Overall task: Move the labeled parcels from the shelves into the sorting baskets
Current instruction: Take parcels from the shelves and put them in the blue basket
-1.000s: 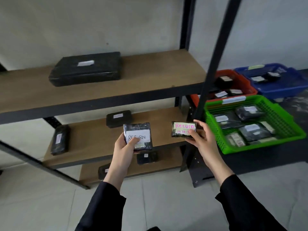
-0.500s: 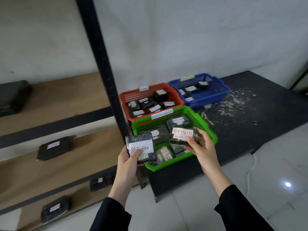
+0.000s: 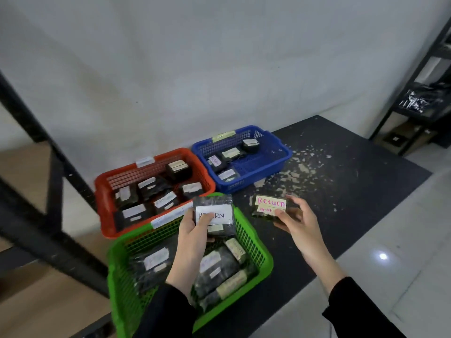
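Left hand gripping a black-wrapped parcel, thumb across its white label; label reads "RETURN" in dark pen, middle letters hidden by thumb. Smaller tag below it, writing too small to read. Parcel held over far rim of green basket.

Right hand pinching second black parcel between thumb and curled fingers; yellow label reads "Return" in pink, partial date "06-07-" beneath, rest cut off. Held above dark mat, just right of green basket, near side of blue basket.

Green basket nearest, holding several wrapped parcels with white and tan labels, writing blurred. White strip label on its far rim, unreadable. Red basket far left, touching green basket's far edge, packed with labelled black parcels, white tag on far rim, text illegible. Blue basket far right of red, side by side, few parcels on its left half, right half bare mesh; pale green tag on far rim, unreadable.

Mat littered with pale flakes right of blue basket; open mat beyond that toward right edge. Black shelf upright and wooden shelf boards at left, blurred. Another dark rack far right against wall. White tiled floor near right.
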A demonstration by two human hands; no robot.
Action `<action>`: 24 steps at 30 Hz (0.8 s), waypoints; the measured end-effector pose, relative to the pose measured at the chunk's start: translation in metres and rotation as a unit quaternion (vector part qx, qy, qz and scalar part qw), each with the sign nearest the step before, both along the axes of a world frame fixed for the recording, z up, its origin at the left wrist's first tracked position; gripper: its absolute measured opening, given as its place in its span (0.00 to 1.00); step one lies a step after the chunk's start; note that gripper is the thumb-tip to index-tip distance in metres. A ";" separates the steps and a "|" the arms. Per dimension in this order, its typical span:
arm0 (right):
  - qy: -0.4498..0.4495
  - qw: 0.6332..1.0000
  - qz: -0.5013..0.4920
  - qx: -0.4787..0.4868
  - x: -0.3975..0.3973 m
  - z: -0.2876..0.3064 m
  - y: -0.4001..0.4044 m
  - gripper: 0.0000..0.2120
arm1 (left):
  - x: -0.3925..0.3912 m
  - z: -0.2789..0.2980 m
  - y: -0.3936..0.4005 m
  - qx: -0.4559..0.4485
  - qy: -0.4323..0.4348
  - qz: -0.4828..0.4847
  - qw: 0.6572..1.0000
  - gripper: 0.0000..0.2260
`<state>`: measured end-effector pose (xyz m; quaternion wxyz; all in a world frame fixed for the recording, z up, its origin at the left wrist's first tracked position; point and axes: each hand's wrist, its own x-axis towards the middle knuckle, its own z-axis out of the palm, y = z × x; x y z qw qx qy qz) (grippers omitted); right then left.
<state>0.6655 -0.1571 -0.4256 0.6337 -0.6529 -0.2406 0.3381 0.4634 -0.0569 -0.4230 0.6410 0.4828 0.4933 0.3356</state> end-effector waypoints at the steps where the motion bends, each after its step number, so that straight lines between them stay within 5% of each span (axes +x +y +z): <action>1: -0.010 1.000 -0.001 -0.013 0.015 0.002 0.012 0.18 | 0.017 -0.001 0.014 -0.005 -0.003 0.005 1.000 0.23; 13: -0.138 0.982 0.011 -0.128 0.167 -0.006 0.136 0.16 | 0.172 -0.018 0.142 -0.006 0.037 0.003 0.999 0.06; 24: -0.340 0.874 0.251 -0.242 0.254 -0.061 0.273 0.16 | 0.259 -0.075 0.215 -0.072 0.233 -0.020 0.970 0.27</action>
